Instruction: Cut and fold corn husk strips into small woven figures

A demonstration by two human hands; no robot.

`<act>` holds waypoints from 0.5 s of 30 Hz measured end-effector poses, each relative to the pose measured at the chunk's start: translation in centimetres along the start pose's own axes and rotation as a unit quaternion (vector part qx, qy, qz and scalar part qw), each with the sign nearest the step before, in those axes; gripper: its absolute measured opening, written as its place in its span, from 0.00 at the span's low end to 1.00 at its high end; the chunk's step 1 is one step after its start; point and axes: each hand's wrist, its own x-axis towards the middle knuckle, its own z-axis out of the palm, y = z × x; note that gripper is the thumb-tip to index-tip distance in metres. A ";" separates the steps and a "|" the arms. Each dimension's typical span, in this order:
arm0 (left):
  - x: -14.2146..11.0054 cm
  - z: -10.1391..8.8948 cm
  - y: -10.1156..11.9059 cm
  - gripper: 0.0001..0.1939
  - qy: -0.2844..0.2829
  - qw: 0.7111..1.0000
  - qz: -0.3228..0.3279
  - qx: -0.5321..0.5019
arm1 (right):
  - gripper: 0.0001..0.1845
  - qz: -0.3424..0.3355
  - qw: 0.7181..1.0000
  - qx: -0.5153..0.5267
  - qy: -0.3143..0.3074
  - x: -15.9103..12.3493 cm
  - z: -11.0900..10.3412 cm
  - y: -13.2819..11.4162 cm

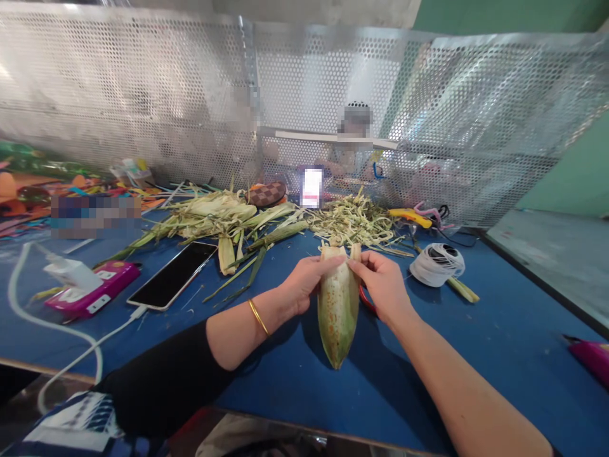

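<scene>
Both hands hold a pale green, brown-speckled corn husk (339,311) above the blue table, its pointed tip toward me. On its upper left side, my left hand (314,279) is closed around the husk, thumb lying across the front. My right hand (378,279) pinches the upper right edge, where a narrow strip of husk (354,252) sticks up between thumb and fingers. Part of a red loop-shaped handle (365,298) shows behind my right hand; the rest of it is hidden. Just beyond the hands lies a heap of shredded husk strips (352,219).
Whole husks (209,212) pile up at back left beside a checkered pouch (266,194). A charging phone (174,276) and a purple power strip (95,289) lie left. White string (436,264) and a yellow-handled tool (412,218) are right. A perforated metal screen (309,82) stands behind.
</scene>
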 end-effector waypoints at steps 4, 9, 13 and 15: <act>-0.3 0.5 -0.3 0.10 0.021 0.999 -0.003 -0.026 | 0.11 -0.027 0.999 -0.037 0.008 0.0 0.0 0.1; -0.1 0.8 -0.1 0.03 0.030 0.999 -0.014 -0.033 | 0.10 -0.071 0.994 -0.073 0.039 -0.2 0.0 0.3; 0.2 0.4 0.0 0.03 0.067 0.997 -0.008 -0.031 | 0.11 -0.080 0.993 -0.059 0.067 -0.3 -0.1 0.0; 0.6 0.0 0.0 0.03 0.096 0.995 -0.001 -0.024 | 0.11 -0.061 0.996 -0.012 0.069 -0.3 -0.2 -0.3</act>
